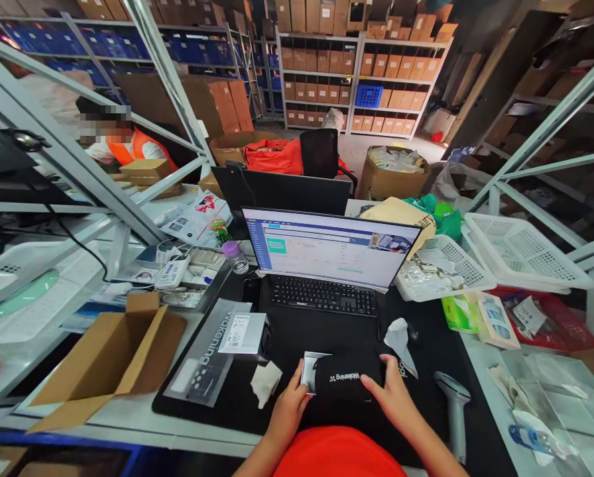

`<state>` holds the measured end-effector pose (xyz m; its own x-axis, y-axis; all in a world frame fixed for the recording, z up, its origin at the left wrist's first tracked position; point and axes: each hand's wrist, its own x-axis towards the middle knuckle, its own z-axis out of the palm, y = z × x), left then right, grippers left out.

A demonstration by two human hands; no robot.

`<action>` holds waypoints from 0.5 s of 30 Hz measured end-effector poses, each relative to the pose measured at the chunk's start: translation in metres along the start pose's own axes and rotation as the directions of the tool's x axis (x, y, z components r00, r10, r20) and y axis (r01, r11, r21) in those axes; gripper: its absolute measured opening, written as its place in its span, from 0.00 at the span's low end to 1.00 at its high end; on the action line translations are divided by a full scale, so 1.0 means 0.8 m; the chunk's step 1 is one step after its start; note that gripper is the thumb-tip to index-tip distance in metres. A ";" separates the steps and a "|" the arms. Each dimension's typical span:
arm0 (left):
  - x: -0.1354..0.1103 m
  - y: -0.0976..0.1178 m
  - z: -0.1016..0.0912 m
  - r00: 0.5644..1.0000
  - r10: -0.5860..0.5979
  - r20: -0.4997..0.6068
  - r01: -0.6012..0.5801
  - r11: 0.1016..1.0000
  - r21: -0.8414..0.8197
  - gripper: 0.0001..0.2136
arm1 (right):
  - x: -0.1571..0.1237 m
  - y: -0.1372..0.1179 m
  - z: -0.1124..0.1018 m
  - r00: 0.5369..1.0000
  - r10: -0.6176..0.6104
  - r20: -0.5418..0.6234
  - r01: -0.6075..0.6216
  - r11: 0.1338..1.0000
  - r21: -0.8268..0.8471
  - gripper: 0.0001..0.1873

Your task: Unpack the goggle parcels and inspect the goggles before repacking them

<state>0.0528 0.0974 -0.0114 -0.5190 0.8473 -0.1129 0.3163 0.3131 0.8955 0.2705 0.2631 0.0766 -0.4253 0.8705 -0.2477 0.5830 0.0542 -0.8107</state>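
My left hand (293, 401) is closed on a small silver-white box (309, 372) near the front of the black desk mat (321, 338). Against that box lies a black pouch (347, 368) with white "Wakening" lettering; whether the box sits inside it or beside it I cannot tell. The pouch's right end is held by my right hand (394, 391), thumb on top. A silver box (244, 333) with a white label stands to the left, on a clear plastic bag (202, 371) printed "wakening". Crumpled tissue (266, 383) lies between that box and my left hand.
Beyond the mat are a keyboard (323, 295) and a monitor (327, 248). An open cardboard box (113, 358) stands left. To the right are a barcode scanner (455, 411), another tissue (400, 341) and white baskets (526, 255). A person in an orange vest (132, 149) sits far left.
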 end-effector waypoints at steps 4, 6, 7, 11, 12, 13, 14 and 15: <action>-0.003 -0.008 -0.002 0.999 0.018 -0.041 -0.016 0.998 0.053 0.16 | -0.005 0.004 0.054 0.998 -0.027 -0.049 0.024 0.997 -0.077 0.31; -0.004 -0.010 -0.004 0.997 0.028 -0.071 -0.021 0.996 0.089 0.23 | -0.008 0.004 0.065 0.991 -0.114 -0.072 0.094 0.966 -0.240 0.25; -0.004 -0.011 -0.005 0.996 0.040 -0.079 -0.031 0.994 0.109 0.24 | -0.008 0.004 0.067 0.984 -0.160 -0.073 0.124 0.926 -0.357 0.20; -0.003 -0.012 -0.008 0.992 0.114 -0.054 -0.100 0.972 0.213 0.20 | 0.000 0.000 0.061 0.978 -0.203 0.052 0.182 0.702 -0.689 0.14; -0.003 -0.012 -0.008 0.991 0.131 -0.039 -0.117 0.962 0.245 0.20 | 0.003 -0.002 0.058 0.977 -0.193 0.093 0.199 0.662 -0.723 0.13; -0.002 -0.011 -0.009 0.989 0.146 -0.026 -0.133 0.951 0.278 0.20 | 0.007 -0.006 0.056 0.975 -0.185 0.127 0.217 0.631 -0.745 0.11; -0.002 -0.009 -0.010 0.987 0.163 -0.017 -0.149 0.939 0.310 0.20 | 0.010 -0.010 0.053 0.973 -0.178 0.148 0.227 0.609 -0.760 0.10; -0.002 -0.007 -0.011 0.984 0.181 -0.010 -0.166 0.925 0.341 0.20 | 0.012 -0.014 0.051 0.972 -0.176 0.154 0.229 0.597 -0.769 0.08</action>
<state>0.0449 0.0908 -0.0123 -0.4609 0.8857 0.0548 0.6502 0.2950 0.7002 0.2317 0.2508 0.0618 -0.6223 0.7618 -0.1799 0.7827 0.6079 -0.1332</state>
